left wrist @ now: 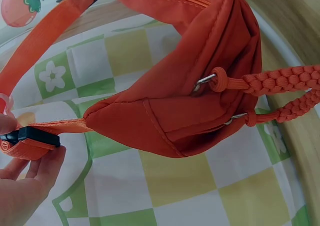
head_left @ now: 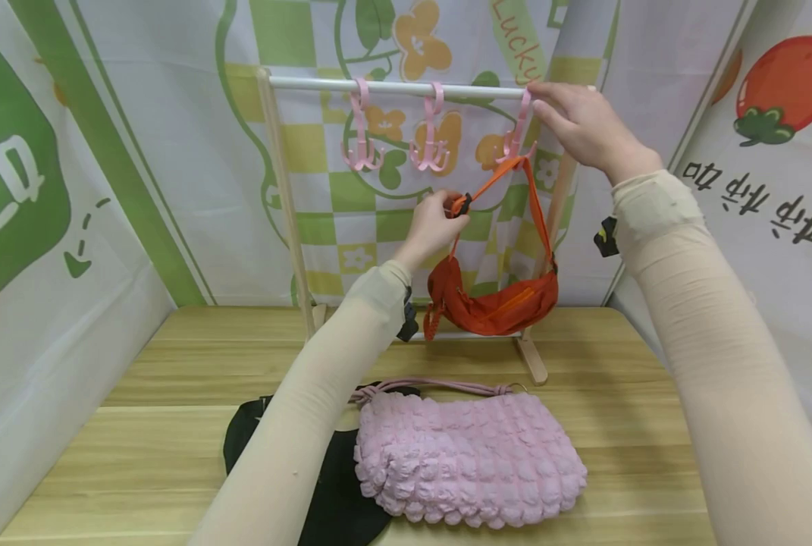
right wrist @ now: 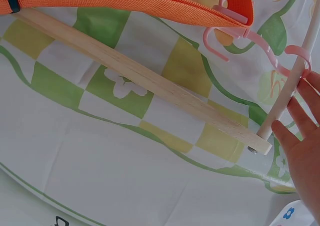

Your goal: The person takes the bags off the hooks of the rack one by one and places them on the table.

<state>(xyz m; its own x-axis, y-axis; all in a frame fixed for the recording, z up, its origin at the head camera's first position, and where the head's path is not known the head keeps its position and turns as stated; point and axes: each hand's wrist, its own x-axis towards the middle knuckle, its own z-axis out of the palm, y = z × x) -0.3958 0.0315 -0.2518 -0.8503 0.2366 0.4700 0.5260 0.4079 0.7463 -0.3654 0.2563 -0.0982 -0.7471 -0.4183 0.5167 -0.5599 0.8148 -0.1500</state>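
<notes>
An orange waist bag (head_left: 504, 302) hangs by its strap (left wrist: 42, 40) from the rightmost pink hook (head_left: 517, 133) on the rack's white rail (head_left: 406, 88). My left hand (head_left: 433, 227) pinches the strap at its black buckle (left wrist: 40, 137), left of the hook. Up at the rail's right end, my right hand (head_left: 586, 125) touches the rod beside the hook's top. Its fingers (right wrist: 302, 113) are fairly straight against the rod in the right wrist view. Braided orange zipper pulls (left wrist: 280, 80) dangle from the bag.
Two more pink hooks, a left one (head_left: 362, 129) and a middle one (head_left: 433, 129), hang from the rail. On the wooden table (head_left: 624, 425), a puffy pink bag (head_left: 470, 459) lies partly over a black bag (head_left: 344, 493). The rack's wooden foot (head_left: 531, 360) stands behind them.
</notes>
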